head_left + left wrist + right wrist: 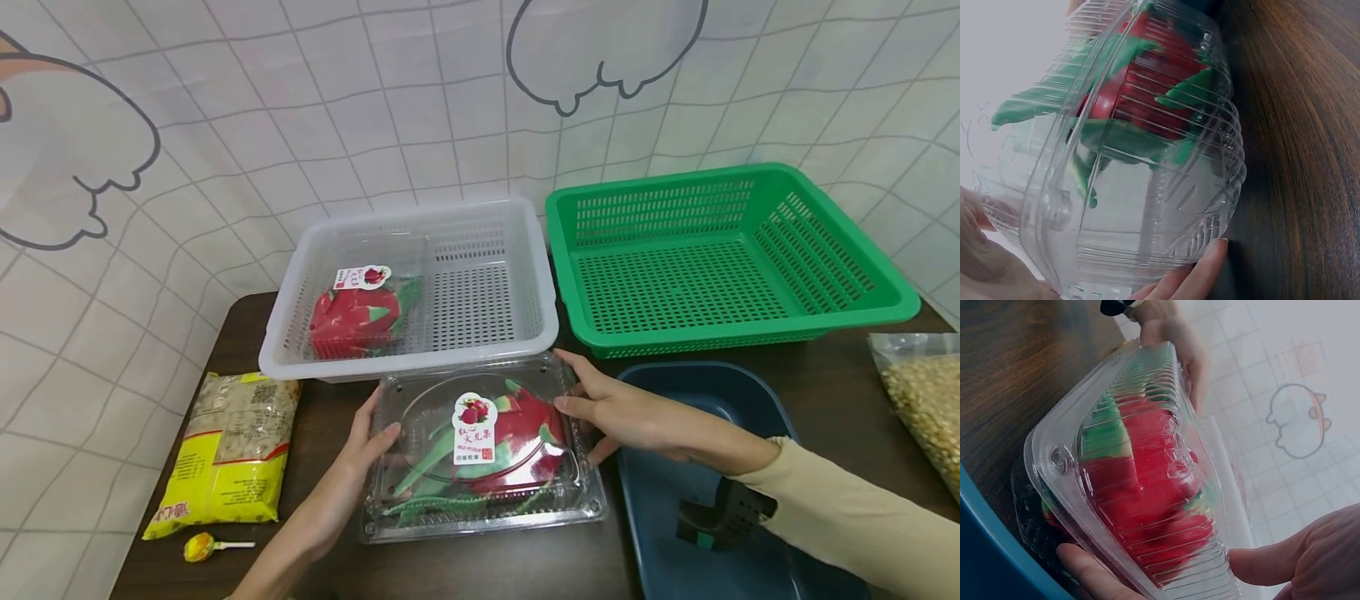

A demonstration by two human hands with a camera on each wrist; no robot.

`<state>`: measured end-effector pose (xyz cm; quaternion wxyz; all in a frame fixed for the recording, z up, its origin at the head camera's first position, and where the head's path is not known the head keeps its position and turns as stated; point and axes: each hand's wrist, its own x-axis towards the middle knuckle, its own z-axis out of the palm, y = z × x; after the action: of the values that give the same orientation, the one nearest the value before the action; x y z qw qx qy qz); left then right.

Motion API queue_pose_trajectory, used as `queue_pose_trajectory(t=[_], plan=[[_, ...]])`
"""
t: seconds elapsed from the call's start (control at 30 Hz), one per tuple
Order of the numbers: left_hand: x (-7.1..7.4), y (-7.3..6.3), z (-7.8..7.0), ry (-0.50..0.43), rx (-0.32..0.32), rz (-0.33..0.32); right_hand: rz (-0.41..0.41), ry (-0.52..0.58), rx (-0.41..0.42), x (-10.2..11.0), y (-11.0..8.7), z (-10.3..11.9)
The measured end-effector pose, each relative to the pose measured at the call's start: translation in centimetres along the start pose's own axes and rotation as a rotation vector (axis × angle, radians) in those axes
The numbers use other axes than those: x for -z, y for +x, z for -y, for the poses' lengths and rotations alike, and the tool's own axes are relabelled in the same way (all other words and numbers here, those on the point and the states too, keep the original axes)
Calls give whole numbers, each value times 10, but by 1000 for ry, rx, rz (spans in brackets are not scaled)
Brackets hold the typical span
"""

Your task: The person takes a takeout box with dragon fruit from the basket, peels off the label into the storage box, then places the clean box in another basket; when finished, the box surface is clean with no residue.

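Observation:
Both hands hold a clear plastic clamshell box (427,408) just in front of the white basket (412,367), its far edge overlapping the basket's near rim in the head view. Inside lies a red dragon fruit (528,437) with green scales, under a white label on the lid. My left hand (333,492) grips the left side, fingertips (1204,269) under the base. At the opposite side my right hand (637,417) grips with thumb on the lid edge and fingers (1088,572) below. A similar dragon fruit box (363,312) sits in the basket's left half.
A green basket (720,325) stands at back right, with a dark blue tub (645,500) before it, under my right forearm. Left lie a yellow snack bag (232,458) and a lollipop (198,547). A bag of pale kernels (926,392) is at far right.

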<state>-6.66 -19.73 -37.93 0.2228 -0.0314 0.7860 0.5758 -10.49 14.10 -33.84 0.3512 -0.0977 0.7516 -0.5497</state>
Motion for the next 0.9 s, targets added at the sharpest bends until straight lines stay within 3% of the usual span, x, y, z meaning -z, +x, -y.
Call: queue_pose_trajectory(t=[0.23, 0.63, 0.9], plan=[[-3, -3, -9, 6, 8, 1, 2, 2, 10, 0, 0, -1], [-2, -5, -5, 33, -11, -17, 1, 0, 38, 2, -5, -3], [1, -5, 2, 138, -33, -69, -8, -1, 42, 3, -8, -4]])
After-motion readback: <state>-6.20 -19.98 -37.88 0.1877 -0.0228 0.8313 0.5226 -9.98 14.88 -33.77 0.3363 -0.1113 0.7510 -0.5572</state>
